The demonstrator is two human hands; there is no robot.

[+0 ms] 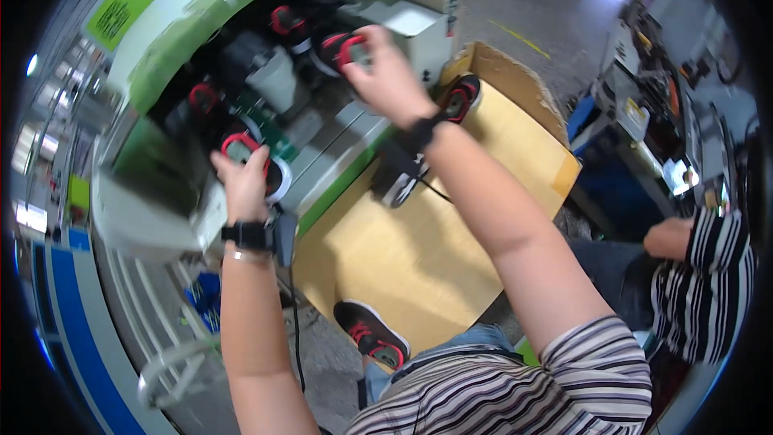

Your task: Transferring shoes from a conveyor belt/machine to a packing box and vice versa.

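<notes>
Both arms reach into a green and white machine (322, 185) at the far left. My left hand (244, 181) pinches the red-edged opening of a dark shoe (278, 181) with a pale sole. Further right, my right hand (386, 72) is closed on the red collar of another black and red shoe (328, 50). Behind these, more red-trimmed dark shoes sit in the machine, one at its back (288, 22) and one to the left (203, 98). Motion blurs the fingers slightly.
Below the machine stands a wooden board (419, 258) with a cardboard edge (515, 84). On it lie a black and red shoe (460, 98), a dark shoe (394, 185) and another shoe (370, 334). A black cable hangs by my left arm. Someone in stripes (708, 290) sits at right.
</notes>
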